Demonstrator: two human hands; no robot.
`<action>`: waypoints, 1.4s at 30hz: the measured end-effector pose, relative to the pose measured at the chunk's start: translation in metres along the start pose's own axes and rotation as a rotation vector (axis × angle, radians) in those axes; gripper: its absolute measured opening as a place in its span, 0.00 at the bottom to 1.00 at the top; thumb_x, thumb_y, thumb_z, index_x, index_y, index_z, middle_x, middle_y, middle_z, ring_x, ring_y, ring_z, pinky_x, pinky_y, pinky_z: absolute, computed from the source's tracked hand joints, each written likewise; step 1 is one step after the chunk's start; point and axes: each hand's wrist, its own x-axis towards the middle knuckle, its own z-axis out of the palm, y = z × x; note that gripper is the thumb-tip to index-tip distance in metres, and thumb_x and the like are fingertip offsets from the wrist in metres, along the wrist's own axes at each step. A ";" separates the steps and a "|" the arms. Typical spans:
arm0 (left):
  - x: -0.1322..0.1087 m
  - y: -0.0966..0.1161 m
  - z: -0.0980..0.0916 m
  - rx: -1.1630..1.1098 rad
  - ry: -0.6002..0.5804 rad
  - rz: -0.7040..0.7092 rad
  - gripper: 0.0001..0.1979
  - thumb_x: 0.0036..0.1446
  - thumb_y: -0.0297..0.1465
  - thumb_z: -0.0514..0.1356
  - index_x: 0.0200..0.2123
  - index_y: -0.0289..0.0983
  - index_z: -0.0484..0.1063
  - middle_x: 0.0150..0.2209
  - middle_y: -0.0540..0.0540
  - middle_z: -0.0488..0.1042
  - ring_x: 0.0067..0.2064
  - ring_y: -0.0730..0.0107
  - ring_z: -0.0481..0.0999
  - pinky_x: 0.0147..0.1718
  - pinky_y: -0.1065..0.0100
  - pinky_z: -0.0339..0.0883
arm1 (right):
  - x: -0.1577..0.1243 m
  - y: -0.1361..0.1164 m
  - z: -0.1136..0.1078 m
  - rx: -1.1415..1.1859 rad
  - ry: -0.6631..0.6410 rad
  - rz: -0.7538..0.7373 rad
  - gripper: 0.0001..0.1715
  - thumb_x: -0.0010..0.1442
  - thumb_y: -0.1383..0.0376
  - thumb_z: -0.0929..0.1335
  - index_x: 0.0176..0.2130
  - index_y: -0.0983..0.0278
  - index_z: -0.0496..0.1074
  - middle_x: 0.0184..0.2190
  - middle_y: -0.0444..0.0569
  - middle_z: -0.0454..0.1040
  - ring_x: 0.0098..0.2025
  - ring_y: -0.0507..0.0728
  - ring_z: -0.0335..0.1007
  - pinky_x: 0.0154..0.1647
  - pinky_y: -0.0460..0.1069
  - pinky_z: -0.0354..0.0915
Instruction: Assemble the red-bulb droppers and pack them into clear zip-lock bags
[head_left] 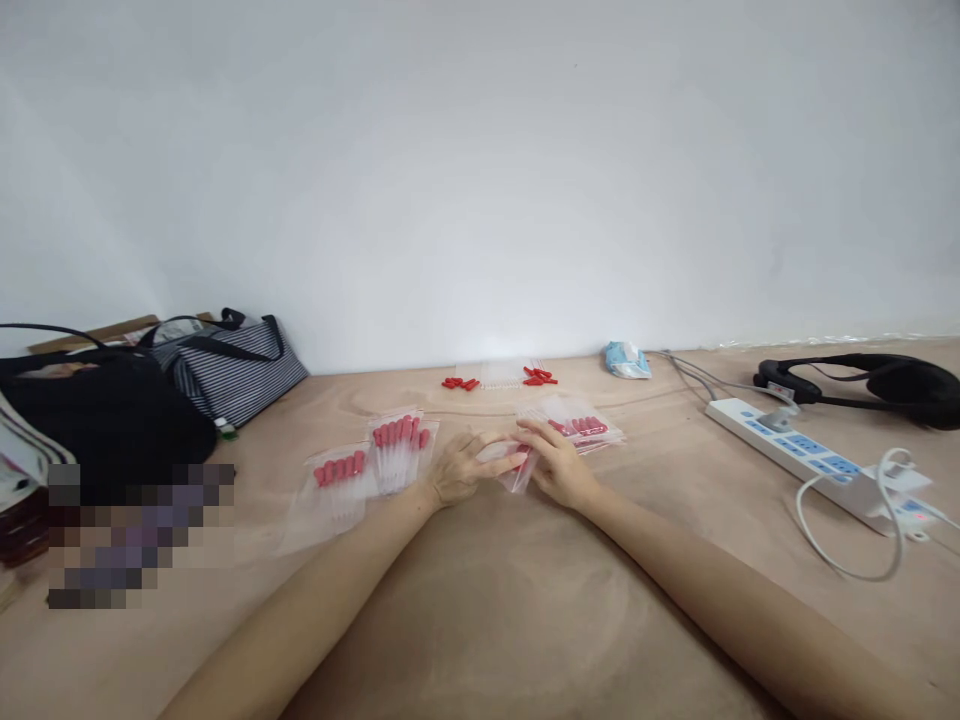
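My left hand (459, 468) and my right hand (556, 465) meet at a small clear plastic bag (514, 478) with something red inside, and the fingers of both are closed on it. Left of my left hand lie clear bags with red-capped pieces, one upper bag (397, 445) and one lower bag (341, 480). Just behind my right hand is a stack of bags (589, 425) with red pieces. Near the wall, loose red pieces (460, 383) and more red pieces (540, 376) lie on either side of a row of clear parts (501, 376).
A white power strip (814, 455) with cables and a black headset (862, 380) are on the right. A blue-white packet (628, 360) sits by the wall. At the left stand a black bag (112, 420) and a striped bag (232, 370) on the wooden table (465, 620).
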 end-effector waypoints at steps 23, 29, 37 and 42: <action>-0.026 0.000 -0.017 0.042 -0.169 -0.380 0.22 0.49 0.23 0.50 0.50 0.33 0.64 0.51 0.40 0.67 0.53 0.60 0.64 0.50 0.58 0.58 | 0.000 0.002 0.003 -0.301 -0.165 -0.245 0.14 0.60 0.69 0.59 0.32 0.63 0.72 0.24 0.47 0.70 0.26 0.51 0.62 0.29 0.49 0.51; -0.023 0.008 -0.023 -0.118 -0.366 -0.378 0.28 0.52 0.37 0.53 0.56 0.34 0.56 0.56 0.37 0.59 0.56 0.56 0.59 0.53 0.53 0.52 | 0.003 -0.002 0.001 -0.244 -0.168 -0.282 0.15 0.60 0.69 0.58 0.31 0.63 0.72 0.26 0.47 0.70 0.27 0.51 0.62 0.30 0.48 0.51; -0.019 0.018 -0.016 -0.083 -0.053 -0.235 0.18 0.54 0.36 0.54 0.47 0.35 0.65 0.45 0.40 0.70 0.46 0.61 0.70 0.45 0.61 0.65 | 0.001 -0.003 0.000 -0.258 -0.074 -0.238 0.12 0.59 0.66 0.61 0.28 0.63 0.71 0.23 0.47 0.70 0.27 0.52 0.63 0.31 0.49 0.53; -0.020 0.011 -0.006 0.032 0.007 -0.050 0.12 0.58 0.26 0.47 0.37 0.34 0.70 0.37 0.43 0.74 0.37 0.66 0.74 0.36 0.66 0.70 | 0.002 -0.004 0.000 -0.242 -0.055 -0.271 0.13 0.59 0.68 0.60 0.30 0.65 0.71 0.24 0.48 0.71 0.27 0.52 0.62 0.31 0.48 0.54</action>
